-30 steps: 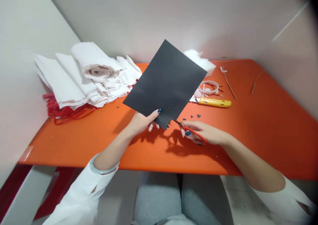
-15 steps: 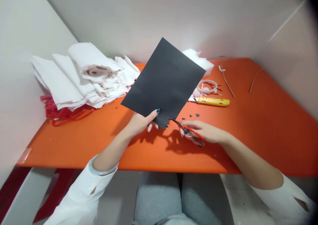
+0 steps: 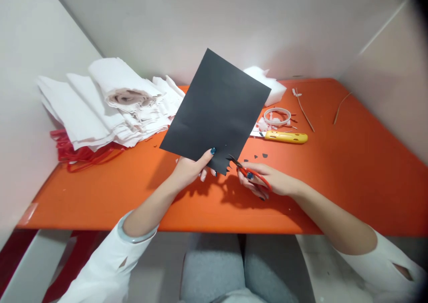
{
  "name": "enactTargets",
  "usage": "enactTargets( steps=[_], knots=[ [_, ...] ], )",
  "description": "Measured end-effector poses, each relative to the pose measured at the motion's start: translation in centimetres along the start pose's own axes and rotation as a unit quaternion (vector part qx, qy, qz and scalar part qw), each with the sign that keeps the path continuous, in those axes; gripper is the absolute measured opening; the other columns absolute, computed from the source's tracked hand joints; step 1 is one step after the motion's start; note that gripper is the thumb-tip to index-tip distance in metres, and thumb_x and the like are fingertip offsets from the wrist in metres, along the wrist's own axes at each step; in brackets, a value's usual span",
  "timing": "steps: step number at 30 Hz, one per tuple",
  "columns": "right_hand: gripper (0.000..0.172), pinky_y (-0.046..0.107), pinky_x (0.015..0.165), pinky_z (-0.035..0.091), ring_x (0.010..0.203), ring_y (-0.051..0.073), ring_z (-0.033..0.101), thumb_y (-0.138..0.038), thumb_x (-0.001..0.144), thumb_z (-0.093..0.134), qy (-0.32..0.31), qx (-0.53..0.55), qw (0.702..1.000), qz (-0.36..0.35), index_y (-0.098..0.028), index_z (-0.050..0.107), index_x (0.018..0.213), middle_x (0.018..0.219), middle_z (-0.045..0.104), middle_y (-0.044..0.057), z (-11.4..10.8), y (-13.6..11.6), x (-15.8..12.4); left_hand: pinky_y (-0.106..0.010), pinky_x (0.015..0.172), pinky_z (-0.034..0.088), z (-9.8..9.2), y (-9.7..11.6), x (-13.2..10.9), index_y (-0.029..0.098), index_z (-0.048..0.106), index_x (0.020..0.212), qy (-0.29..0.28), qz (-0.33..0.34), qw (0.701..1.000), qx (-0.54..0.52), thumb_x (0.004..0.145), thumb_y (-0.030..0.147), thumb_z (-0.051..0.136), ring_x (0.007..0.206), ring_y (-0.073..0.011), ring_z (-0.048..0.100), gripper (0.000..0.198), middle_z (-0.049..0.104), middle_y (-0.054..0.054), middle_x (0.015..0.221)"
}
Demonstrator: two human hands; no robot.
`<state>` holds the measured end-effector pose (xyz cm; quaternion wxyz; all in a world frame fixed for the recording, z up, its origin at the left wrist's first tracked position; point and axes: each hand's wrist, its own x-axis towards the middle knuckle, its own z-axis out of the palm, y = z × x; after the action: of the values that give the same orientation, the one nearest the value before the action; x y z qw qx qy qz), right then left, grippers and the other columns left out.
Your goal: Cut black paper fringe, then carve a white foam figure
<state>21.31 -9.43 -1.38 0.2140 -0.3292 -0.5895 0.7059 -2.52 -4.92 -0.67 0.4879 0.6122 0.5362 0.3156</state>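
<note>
My left hand pinches a sheet of black paper near its lower corner, thumb on top and fingers beneath. The sheet is held up at a tilt over the orange table. Its lower right edge is notched with small jagged cuts. In my right hand is a pair of scissors with red handles and dark blades. The blades lie at the notched edge of the paper. A few small black paper scraps rest on the table just beyond my right hand.
White folded and rolled sheets are heaped at the left, with red ribbon-like material under them. To the right lie a yellow-handled utility knife, a pale tape ring and thin sticks. A white block stands behind the paper.
The black sheet has turned slightly, its top corner shifting left. The scissors' blades show further in over the paper's edge, and both hands have moved only a little.
</note>
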Motion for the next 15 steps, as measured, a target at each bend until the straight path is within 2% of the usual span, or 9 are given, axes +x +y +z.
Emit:
enactTargets(
  steps=[5,9,12,15],
  knots=[
    [0.034,0.022,0.041,0.036,0.04,0.007,0.042,-0.052,0.091,0.047,0.027,0.012,1.0,-0.004,-0.02,0.042,0.082,0.06,0.043,-0.006,0.4,0.1,0.4,-0.022,0.037,0.036,0.5,0.6,-0.6,0.016,0.059,0.054,0.004,0.02,1.0,-0.008,0.085,0.052,0.051,0.032,-0.0079,0.044,0.048,0.065,-0.003,0.051],
    [0.041,0.022,0.041,0.038,0.044,0.007,0.044,-0.059,0.087,0.049,0.032,0.037,0.998,-0.042,-0.019,0.043,0.084,0.066,0.043,-0.005,0.6,0.1,0.5,-0.02,0.052,0.044,0.5,1.2,-1.2,0.018,0.067,0.056,-0.034,0.003,0.998,0.045,0.087,0.054,0.047,0.039,-0.008,0.044,0.052,0.059,0.0,0.045],
    [0.037,0.021,0.041,0.036,0.043,0.006,0.043,-0.056,0.089,0.049,0.045,0.039,0.997,-0.048,-0.019,0.043,0.086,0.068,0.042,-0.005,0.6,0.4,0.5,-0.019,0.062,0.046,0.5,1.5,-1.5,0.019,0.069,0.055,-0.047,-0.014,0.996,0.074,0.089,0.055,0.043,0.043,-0.0086,0.043,0.055,0.053,0.002,0.041],
    [0.034,0.021,0.04,0.035,0.042,0.005,0.042,-0.052,0.091,0.048,0.043,0.043,0.997,-0.045,-0.019,0.042,0.086,0.068,0.042,-0.006,0.6,0.6,0.6,-0.02,0.062,0.046,0.4,1.6,-1.5,0.019,0.068,0.055,-0.047,-0.024,0.995,0.08,0.088,0.058,0.042,0.043,-0.0092,0.042,0.058,0.052,0.002,0.041]
  ],
)
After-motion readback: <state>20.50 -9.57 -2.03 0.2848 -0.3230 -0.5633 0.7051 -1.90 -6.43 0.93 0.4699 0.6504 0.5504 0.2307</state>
